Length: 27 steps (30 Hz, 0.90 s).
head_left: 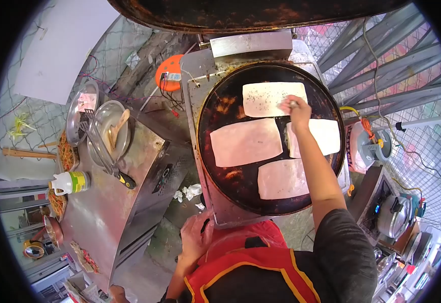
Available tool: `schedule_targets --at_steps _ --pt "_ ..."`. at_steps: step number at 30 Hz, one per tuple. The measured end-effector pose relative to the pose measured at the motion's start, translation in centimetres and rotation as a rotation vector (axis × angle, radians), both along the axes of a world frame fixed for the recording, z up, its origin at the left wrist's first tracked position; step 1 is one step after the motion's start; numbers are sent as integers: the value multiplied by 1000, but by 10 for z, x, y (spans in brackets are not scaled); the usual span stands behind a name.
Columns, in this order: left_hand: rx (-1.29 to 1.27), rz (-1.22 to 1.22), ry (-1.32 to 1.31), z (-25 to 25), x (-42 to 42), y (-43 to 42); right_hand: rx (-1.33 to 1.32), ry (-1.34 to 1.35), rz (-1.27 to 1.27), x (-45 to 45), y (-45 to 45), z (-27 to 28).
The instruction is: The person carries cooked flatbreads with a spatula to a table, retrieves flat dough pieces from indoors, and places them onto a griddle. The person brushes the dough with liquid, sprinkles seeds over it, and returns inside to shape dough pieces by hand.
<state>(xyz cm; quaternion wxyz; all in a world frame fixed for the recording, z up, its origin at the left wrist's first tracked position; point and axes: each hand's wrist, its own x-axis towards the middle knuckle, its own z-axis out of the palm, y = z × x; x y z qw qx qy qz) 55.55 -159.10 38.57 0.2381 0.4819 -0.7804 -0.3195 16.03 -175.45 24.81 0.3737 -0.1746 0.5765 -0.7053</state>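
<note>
Four flat rectangular pieces of dough lie on a round dark griddle. My right hand (pixel 296 107) is over the right end of the top piece (pixel 266 100), which has dark specks on it; its fingers are closed together, and what they hold is too small to make out. Below it are a left piece (pixel 246 143), a right piece (pixel 324 136) partly behind my forearm, and a bottom piece (pixel 282 180). My left hand (pixel 196 235) hangs low by the griddle's front edge, near the red apron, and seems to have a thin clear plastic covering; its fingers are not distinct.
The griddle's raised lid (pixel 261 17) hangs over the back. On the left, a metal table (pixel 104 202) holds metal bowls, tongs, a spatula and a white jug (pixel 70 183). An orange stool (pixel 170 72) stands behind. At right are a pressure cooker (pixel 394 217) and cables.
</note>
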Motion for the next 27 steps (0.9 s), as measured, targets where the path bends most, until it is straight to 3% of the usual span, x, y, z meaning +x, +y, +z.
schedule_targets --at_steps 4,6,8,10,14,18,23,24,25,26,27 --pt "22 14 -36 7 3 0 -27 5 -254 -23 -12 -11" --pt "25 17 -46 8 8 1 -98 -116 -473 -55 -18 -30" --pt "12 19 -36 5 7 1 -98 -179 -582 -55 -22 -13" --pt "-11 16 -13 2 7 1 -38 48 -271 -55 -28 -28" --pt "-15 19 -5 3 7 1 -22 -153 -533 -60 -24 -21" --pt "5 -1 1 2 12 -3 18 -91 -304 -45 11 -6" --pt "-17 -29 36 1 24 -5 -86 -90 -454 -16 53 -1" --pt "-3 -36 31 1 27 -6 0 13 -355 8 61 -2" --pt "5 -42 30 0 29 -7 168 286 -255 38 65 -5" --pt "-4 -55 36 0 32 -8 119 219 -33 65 69 -10" --pt "-13 -69 42 1 35 -8 82 102 4 90 73 3"
